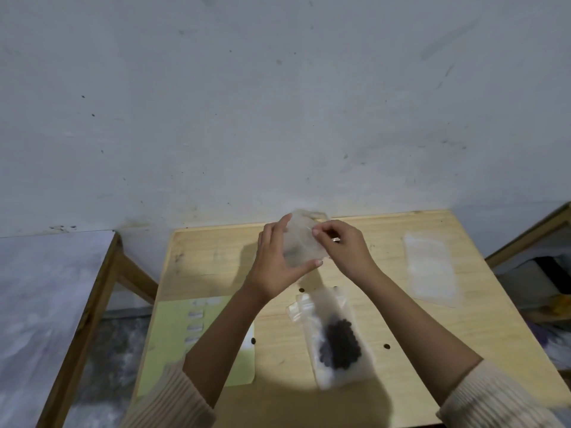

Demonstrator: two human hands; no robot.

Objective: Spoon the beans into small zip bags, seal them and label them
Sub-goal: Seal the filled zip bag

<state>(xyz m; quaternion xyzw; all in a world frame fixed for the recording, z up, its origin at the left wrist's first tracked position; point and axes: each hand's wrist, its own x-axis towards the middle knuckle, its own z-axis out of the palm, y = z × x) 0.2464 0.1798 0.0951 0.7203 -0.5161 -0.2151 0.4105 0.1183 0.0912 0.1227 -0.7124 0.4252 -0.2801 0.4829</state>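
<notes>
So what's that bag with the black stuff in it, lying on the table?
It's a clear plastic zip bag, soft and a bit crinkly, lying flat on the wooden table. A heap of small black beans sits inside, around its middle. The far end, where the zip is, looks rumpled; whether it's sealed can't be told. Only the table touches it.

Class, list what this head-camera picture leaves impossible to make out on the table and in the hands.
Head view only.
- Held zip bag: blurred, partly covered by left hand and right hand; sealed or open unclear.
- Labels on yellow sheet: too small and blurred to read; the left forearm covers part.
- Clear pile on the right: blurred; bag count unclear.
</notes>
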